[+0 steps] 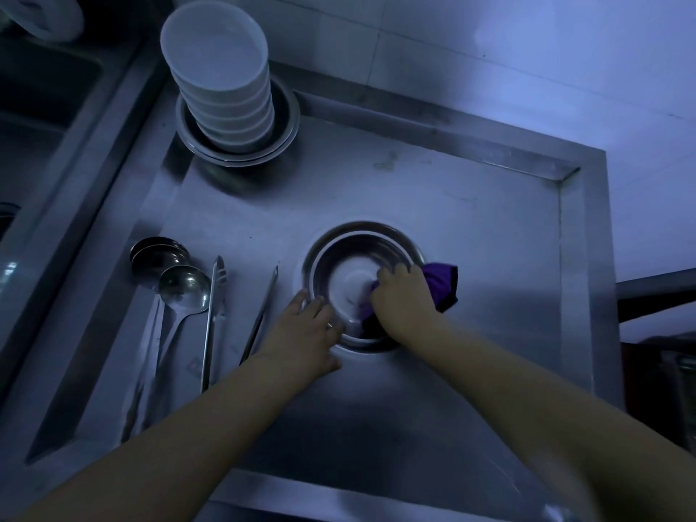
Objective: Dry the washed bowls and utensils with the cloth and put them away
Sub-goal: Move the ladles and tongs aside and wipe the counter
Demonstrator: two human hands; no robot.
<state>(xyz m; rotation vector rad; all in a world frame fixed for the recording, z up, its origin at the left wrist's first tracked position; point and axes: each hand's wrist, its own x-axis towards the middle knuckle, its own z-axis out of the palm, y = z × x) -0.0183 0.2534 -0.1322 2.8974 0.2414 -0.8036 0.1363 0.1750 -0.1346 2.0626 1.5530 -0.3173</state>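
A steel bowl (354,246) stands upright on the steel tray-like counter (433,190). My right hand (405,295) grips a purple cloth (444,280) and presses it into the bowl's inside. My left hand (305,329) holds the bowl's near left rim, fingers curled over the edge. To the left lie ladles (182,288) and tongs (212,314), side by side. A stack of white bowls (222,77) stands inside steel bowls (241,152) at the far left corner.
The counter has a raised rim (572,258) on all sides. A sink basin (41,107) lies to the far left. A tiled wall (489,50) rises behind. A dark bar (655,292) sticks in at the right edge.
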